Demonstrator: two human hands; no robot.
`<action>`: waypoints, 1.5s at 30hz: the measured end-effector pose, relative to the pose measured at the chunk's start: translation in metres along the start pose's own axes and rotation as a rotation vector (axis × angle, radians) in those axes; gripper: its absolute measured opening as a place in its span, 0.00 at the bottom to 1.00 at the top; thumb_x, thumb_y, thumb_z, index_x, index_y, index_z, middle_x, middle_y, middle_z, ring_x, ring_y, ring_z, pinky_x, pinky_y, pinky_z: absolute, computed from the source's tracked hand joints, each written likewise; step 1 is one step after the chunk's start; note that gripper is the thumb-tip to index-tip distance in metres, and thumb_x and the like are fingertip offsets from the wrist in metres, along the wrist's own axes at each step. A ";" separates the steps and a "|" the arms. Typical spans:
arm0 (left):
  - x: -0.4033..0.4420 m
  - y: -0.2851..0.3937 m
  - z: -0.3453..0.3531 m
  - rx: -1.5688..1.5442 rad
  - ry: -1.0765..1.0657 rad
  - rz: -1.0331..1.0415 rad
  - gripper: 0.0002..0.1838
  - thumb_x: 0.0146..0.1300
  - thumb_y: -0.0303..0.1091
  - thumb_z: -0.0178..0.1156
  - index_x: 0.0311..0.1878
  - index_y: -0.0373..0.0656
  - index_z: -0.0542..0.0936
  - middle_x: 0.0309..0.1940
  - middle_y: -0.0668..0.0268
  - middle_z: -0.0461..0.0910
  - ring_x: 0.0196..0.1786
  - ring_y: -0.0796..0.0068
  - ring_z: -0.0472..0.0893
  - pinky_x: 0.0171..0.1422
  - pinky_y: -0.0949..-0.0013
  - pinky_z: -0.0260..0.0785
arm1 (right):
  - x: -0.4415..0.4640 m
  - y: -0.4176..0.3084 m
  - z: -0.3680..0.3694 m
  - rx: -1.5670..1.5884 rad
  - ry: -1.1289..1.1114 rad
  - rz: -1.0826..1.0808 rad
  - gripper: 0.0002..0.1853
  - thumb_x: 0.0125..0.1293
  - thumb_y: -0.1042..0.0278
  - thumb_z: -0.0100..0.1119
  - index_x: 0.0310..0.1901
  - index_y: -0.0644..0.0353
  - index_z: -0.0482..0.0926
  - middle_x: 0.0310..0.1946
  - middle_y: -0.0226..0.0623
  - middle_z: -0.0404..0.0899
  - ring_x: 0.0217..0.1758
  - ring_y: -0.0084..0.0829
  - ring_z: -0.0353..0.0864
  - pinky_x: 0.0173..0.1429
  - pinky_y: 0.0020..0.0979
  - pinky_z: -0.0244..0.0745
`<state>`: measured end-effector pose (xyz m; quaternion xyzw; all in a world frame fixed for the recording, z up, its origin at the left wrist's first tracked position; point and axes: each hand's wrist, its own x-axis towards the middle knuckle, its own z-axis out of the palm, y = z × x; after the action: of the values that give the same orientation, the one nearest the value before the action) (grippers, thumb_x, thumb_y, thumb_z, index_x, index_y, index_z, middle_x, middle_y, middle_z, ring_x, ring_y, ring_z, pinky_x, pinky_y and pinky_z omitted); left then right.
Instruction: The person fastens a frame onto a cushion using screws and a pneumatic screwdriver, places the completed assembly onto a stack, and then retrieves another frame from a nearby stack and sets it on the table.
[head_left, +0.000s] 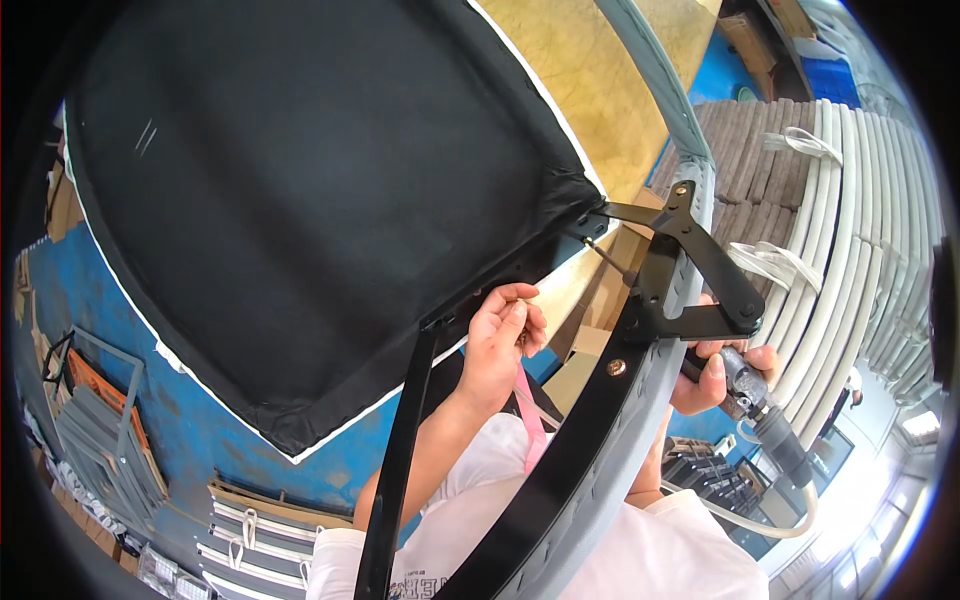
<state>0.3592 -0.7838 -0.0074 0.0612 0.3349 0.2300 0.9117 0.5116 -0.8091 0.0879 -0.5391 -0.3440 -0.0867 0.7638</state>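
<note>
My right hand point(708, 380) grips an air screwdriver point(755, 395) with a pale hose point(790, 530) running from its end. Behind a black metal hinge bracket point(690, 235), the tool's long bit point(608, 258) points at the lower right corner of a black fabric-covered cushion panel point(330, 200) with white edging. Nearer the middle, my left hand point(503, 330) is closed with curled fingers just below the panel's edge; small brownish bits show in it, too small to name. A curved grey padded frame with a black metal strip point(560, 455) carries the bracket. Left of it stands a black bar point(400, 450).
A yellowish work surface point(560, 60) lies behind the panel. Tall stacks of pale padded pieces point(840, 240) stand on the right. Grey frames point(95, 440) lean at the left on the blue floor point(200, 370), and more strapped pieces point(250, 540) lie at lower left.
</note>
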 end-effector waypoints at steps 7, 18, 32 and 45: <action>0.001 0.002 -0.001 -0.009 -0.012 0.005 0.09 0.74 0.31 0.47 0.52 0.42 0.71 0.32 0.68 0.77 0.33 0.82 0.74 0.37 0.77 0.65 | 0.001 0.002 0.001 -0.062 0.055 -0.005 0.21 0.49 0.69 0.55 0.44 0.60 0.59 0.14 0.34 0.68 0.19 0.23 0.68 0.29 0.23 0.69; -0.003 0.010 0.003 0.012 0.030 -0.008 0.08 0.75 0.34 0.46 0.51 0.43 0.70 0.30 0.66 0.77 0.31 0.81 0.73 0.34 0.77 0.64 | 0.004 0.010 -0.003 -0.018 0.081 -0.001 0.23 0.48 0.68 0.56 0.46 0.60 0.61 0.20 0.37 0.67 0.22 0.27 0.69 0.32 0.25 0.71; -0.022 0.005 -0.015 0.031 -0.045 -0.009 0.09 0.72 0.37 0.54 0.44 0.41 0.73 0.29 0.68 0.78 0.32 0.79 0.78 0.33 0.78 0.65 | 0.010 -0.056 -0.032 0.316 0.079 0.328 0.20 0.58 0.61 0.52 0.52 0.52 0.66 0.21 0.26 0.64 0.24 0.21 0.67 0.33 0.31 0.68; -0.033 -0.013 -0.018 -0.199 -0.118 -0.038 0.08 0.68 0.35 0.60 0.42 0.40 0.80 0.29 0.69 0.79 0.31 0.79 0.78 0.34 0.77 0.70 | -0.012 -0.072 -0.024 0.334 0.163 0.474 0.18 0.58 0.62 0.53 0.50 0.52 0.63 0.20 0.26 0.65 0.23 0.21 0.68 0.30 0.28 0.69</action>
<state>0.3309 -0.8111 -0.0052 -0.0226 0.2573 0.2407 0.9356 0.4768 -0.8620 0.1313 -0.4626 -0.1553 0.1089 0.8660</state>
